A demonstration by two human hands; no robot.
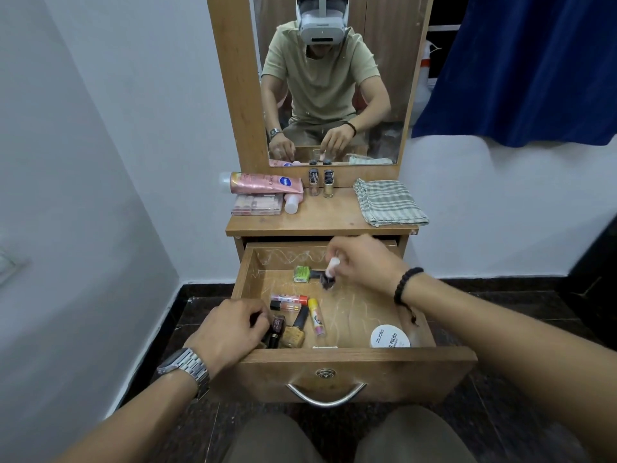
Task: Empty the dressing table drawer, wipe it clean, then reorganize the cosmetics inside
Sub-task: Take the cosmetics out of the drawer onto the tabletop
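We are reading "zudio" and "POLISH" on the white tub (390,336) at the drawer (350,365) front-right corner. Left hand (230,332) is gripping a dark bottle (275,329), label blurred; right hand (362,262) is pinching a pale, black-capped bottle (330,274) near the drawer's back edge.

Bare forearms, no sleeves reaching them. Silver metal link watch (185,365) on the left wrist; black beaded bracelet (405,285) on the right. Olive-brown trousers (267,439) over both knees at the bottom edge.
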